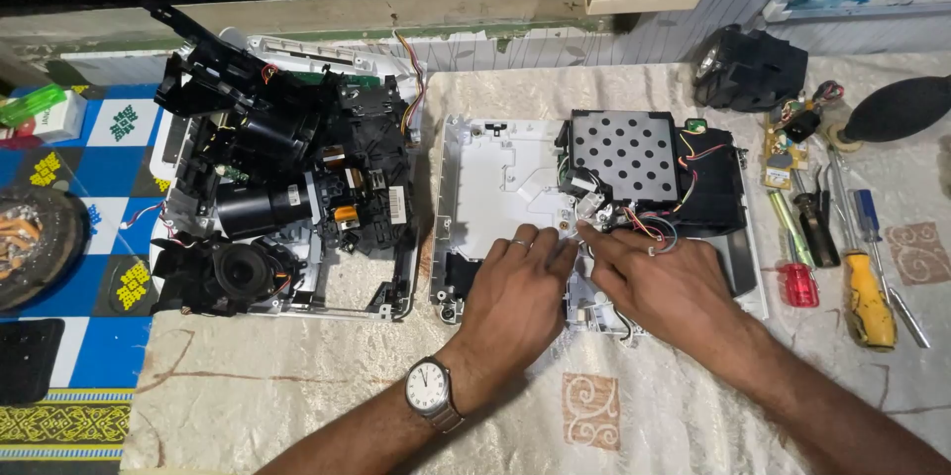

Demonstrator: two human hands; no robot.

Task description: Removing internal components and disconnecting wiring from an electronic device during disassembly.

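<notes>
together, both hands' fingers [555, 237] on white casing [495, 178]

White casing shell [490, 178], cream swirl-patterned cloth [594, 406], blue-and-white checked mat [99, 198], yellow-handled screwdriver [867, 297].

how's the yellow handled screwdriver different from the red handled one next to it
The yellow-handled screwdriver looks longer and thicker than the red-handled screwdriver. Its handle is opaque yellow with a black band; the red handle looks translucent. It also lies further right. Both lie untouched on the cream cloth, handles toward the person.
</notes>
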